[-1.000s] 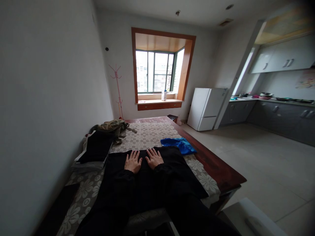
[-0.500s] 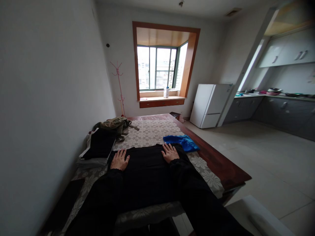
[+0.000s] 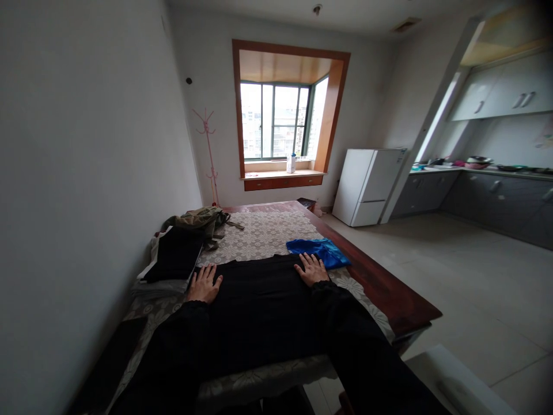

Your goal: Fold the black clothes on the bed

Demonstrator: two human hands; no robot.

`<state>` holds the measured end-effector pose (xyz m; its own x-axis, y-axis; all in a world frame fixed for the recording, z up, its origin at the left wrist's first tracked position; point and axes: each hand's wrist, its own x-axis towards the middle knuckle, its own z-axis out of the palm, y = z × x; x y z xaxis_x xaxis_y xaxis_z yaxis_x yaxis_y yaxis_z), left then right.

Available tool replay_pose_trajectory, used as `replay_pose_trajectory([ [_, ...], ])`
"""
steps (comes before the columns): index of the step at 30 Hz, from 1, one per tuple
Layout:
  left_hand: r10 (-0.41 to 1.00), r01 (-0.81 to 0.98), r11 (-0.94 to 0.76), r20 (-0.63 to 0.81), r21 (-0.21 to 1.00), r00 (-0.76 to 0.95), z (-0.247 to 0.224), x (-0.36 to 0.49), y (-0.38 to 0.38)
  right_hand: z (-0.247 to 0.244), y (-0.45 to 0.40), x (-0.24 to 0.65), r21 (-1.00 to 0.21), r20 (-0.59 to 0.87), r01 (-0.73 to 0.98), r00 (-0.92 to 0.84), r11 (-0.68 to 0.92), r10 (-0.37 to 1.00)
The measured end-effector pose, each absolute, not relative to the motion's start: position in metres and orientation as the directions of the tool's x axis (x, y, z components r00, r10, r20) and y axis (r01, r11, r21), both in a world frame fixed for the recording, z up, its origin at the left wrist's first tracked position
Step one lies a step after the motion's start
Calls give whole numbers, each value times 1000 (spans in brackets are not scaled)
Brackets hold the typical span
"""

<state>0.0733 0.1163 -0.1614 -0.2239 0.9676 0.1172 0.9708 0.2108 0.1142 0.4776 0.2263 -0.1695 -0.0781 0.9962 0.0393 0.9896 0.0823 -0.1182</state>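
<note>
A black garment [image 3: 263,311] lies spread flat on the patterned tablecloth in front of me; its exact kind does not show. My left hand [image 3: 204,285] rests palm down on its far left corner, fingers spread. On the far right part of the cloth, my right hand [image 3: 311,270] also lies flat with the fingers apart. Just beyond the right hand is a blue shiny folded cloth [image 3: 319,251]. Beside my left hand sits a stack of folded clothes [image 3: 173,256], black on top with white and grey below. Black sleeves cover both my arms.
The lace tablecloth [image 3: 259,230] covers most of a reddish wooden table [image 3: 389,294]. A camouflage-coloured bag or garment with straps [image 3: 196,219] lies behind the stack, near the wall. A white stool or seat [image 3: 453,380] stands at lower right. Farther off are a fridge [image 3: 367,184] and a pink coat stand [image 3: 209,150].
My right hand has slid right across the black garment, nearer the blue cloth. My left hand has shifted slightly left. Both stay flat on the fabric.
</note>
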Motion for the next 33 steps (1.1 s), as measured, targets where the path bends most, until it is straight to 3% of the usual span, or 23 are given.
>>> replay_pose_trajectory([
  [22,967,967,189,139,172,-214,-170,71,119,-185,233,481,-148,84,985,-78,90,993],
  [33,979,979,98,159,179,-127,-145,85,93,-164,215,487,-189,212,948,-214,254,954],
])
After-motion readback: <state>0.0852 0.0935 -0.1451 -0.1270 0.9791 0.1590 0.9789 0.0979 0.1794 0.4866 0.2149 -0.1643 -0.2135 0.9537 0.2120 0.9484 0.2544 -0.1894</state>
